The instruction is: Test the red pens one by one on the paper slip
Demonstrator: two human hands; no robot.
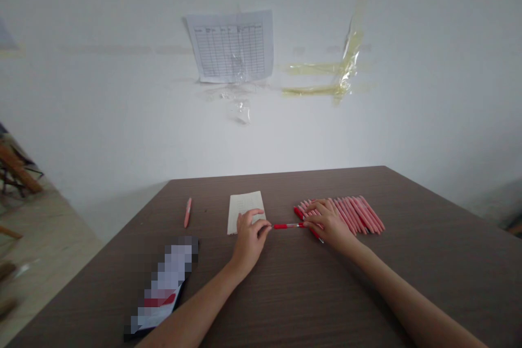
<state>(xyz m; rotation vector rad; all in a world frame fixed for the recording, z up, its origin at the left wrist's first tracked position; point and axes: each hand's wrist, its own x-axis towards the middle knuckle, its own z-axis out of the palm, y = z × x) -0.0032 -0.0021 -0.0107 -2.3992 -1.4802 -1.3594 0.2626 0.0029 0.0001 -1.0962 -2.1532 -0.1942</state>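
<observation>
A red pen (287, 225) with a clear middle section is held level between my two hands, just above the table. My left hand (249, 236) pinches its left end between thumb and finger, over the lower right corner of a cream paper pad (240, 204). My right hand (328, 223) pinches the right end. Beneath and beside that hand lies another red pen (316, 235), partly covered by it. A row of several pink pens (359, 215) lies side by side, reaching under my right hand and out to its right.
One pink pen (187, 213) lies alone at the left of the brown table (285, 299). A long dark-edged object (167, 288), blurred by pixels, rests near the front left. On the wall behind hang a printed sheet (232, 46) and strips of yellowish tape (314, 89).
</observation>
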